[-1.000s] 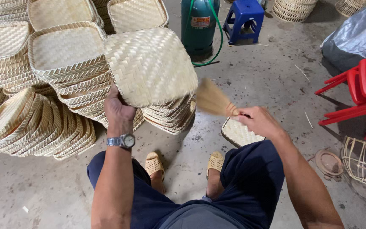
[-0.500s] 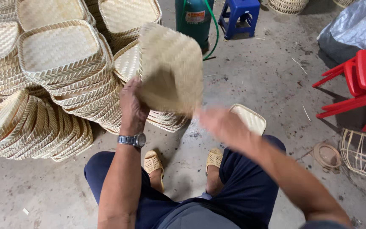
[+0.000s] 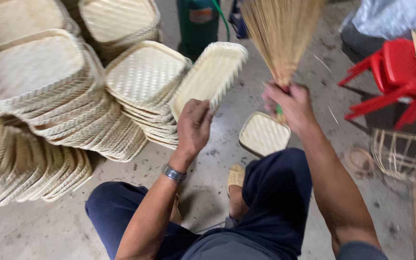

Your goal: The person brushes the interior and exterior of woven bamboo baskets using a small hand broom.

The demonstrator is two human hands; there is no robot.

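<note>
My left hand (image 3: 194, 126) grips a square woven bamboo tray (image 3: 211, 76) by its lower edge and holds it tilted, inner side facing right. My right hand (image 3: 290, 107) is closed on the handle of a small straw hand broom (image 3: 281, 33), bristles pointing up, just right of the tray. On the floor below my right hand lies another woven tray (image 3: 264, 134). A watch sits on my left wrist.
Tall leaning stacks of woven trays (image 3: 49, 96) fill the left side, one stack (image 3: 145, 82) right behind the held tray. A green gas cylinder (image 3: 198, 21) stands behind. A red plastic chair (image 3: 391, 77) and a wire basket frame (image 3: 400, 154) are at right.
The tray in my left hand has turned from showing its back to edge-on with the inside facing right. My right hand has swung the broom up from low right to beside the tray.
</note>
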